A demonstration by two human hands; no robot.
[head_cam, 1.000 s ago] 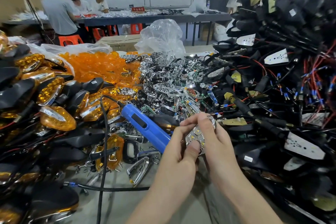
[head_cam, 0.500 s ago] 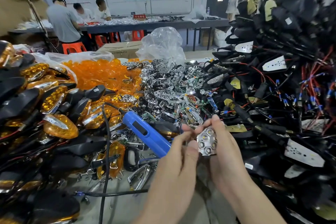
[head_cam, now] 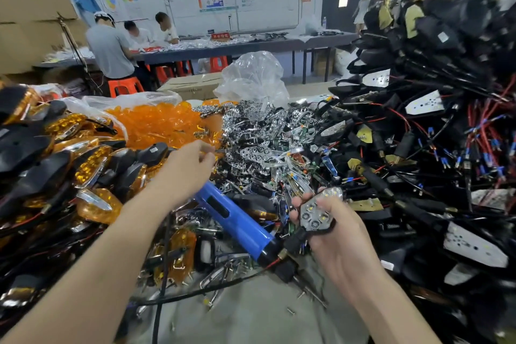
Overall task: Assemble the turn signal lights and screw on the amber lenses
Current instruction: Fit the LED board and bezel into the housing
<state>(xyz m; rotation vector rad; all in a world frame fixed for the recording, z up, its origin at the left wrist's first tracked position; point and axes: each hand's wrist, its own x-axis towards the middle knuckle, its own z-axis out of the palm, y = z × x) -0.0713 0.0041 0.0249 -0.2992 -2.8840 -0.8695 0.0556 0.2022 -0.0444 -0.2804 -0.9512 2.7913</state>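
Two hands over a heaped worktable [head_cam: 251, 315]. Grips a turn signal light [head_cam: 315, 213] in the right hand [head_cam: 337, 240] at five o'clock. Fingers curled under the black housing, thumb laid over the upper edge of the chrome face, LED side up toward the camera, short black stem toward seven o'clock.

Stretches the left hand [head_cam: 188, 173] out toward ten o'clock, to the edge where the pile of amber lenses [head_cam: 156, 123] meets the heap of chrome reflectors [head_cam: 265, 145]. Fingers curled there, thumb and forefinger close together; cannot tell whether anything sits between them.

At six o'clock, between the two forearms, a blue electric screwdriver [head_cam: 237, 220], tilted on the parts, black nose low toward five o'clock and near the held light, gripped by neither hand.

At nine o'clock, a stack of finished lights [head_cam: 92, 165] with amber lenses fitted. At three o'clock, a tall tangle of black housings [head_cam: 418, 153] with red and black wires. At twelve o'clock, a crumpled clear plastic bag [head_cam: 251, 78] behind the reflectors. Farther back, people [head_cam: 110, 47] at a long table [head_cam: 251, 46].
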